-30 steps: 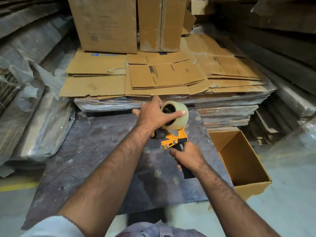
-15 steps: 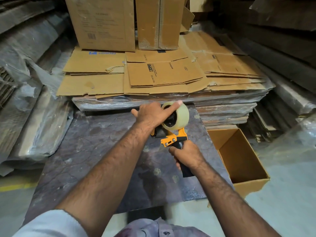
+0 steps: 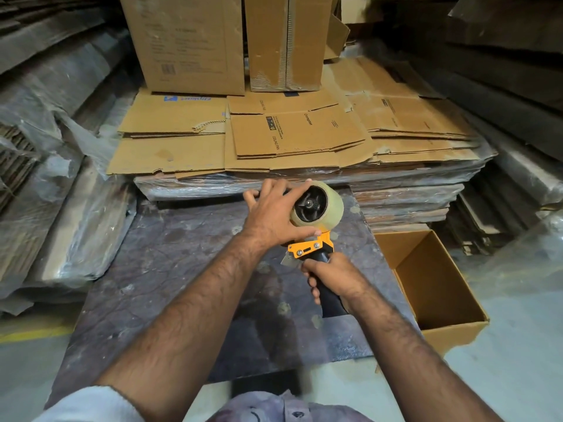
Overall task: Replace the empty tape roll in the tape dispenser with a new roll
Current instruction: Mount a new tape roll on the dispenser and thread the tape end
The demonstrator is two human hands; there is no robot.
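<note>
Flattened cartons (image 3: 292,132) behind; my right grip (image 3: 338,278) clamps the dispenser (image 3: 310,248), left grip (image 3: 274,214) cups the new roll (image 3: 318,205). Half-seated, it could slip off.

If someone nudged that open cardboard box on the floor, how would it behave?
The open brown cardboard box shows nothing inside, so it's probably light and would slide readily on the smooth floor. Its thin walls would likely flex if squeezed.
</note>
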